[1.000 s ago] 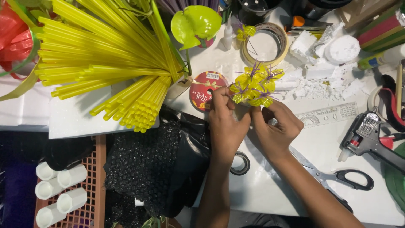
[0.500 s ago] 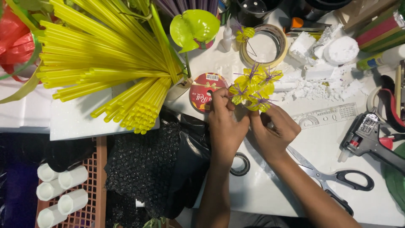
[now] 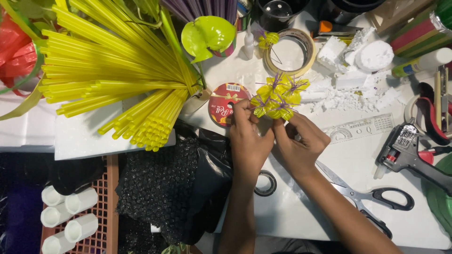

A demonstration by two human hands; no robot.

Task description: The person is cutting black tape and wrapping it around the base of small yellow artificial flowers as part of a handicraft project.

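Head view: I see both my hands meeting over the white worktop (image 3: 301, 216), working on a small cluster of yellow paper flowers with purple thread-like centres (image 3: 278, 99). My left hand (image 3: 248, 141) is closed in a pinch on the lower left of the cluster, and my right hand (image 3: 297, 143) is curled shut just below it, fingertips gripping what I take to be the stems, though they are hidden under my fingers. The cluster sits just above my knuckles, beside a round red ribbon spool (image 3: 225, 103) on its left and loose white foam crumbs (image 3: 351, 96) on its right. I judge the flowers to be very light, soft and easily crushed, with the purple strands likely to bend or pull out, so the safe hold is low at the gathered base, not on the petals. Room is tight above: a ring of beige masking tape (image 3: 291, 52) with 1 more yellow flower (image 3: 267, 40) on its rim lies near. A sheaf of long yellow plastic straws (image 3: 117, 80) crowds the left, black bubble wrap (image 3: 165, 188) hangs at the worktop's near edge, and black-handled scissors (image 3: 372, 200) and a black glue gun (image 3: 409, 155) lie to the right. The clearest open patch is the bare worktop just beneath my wrists.
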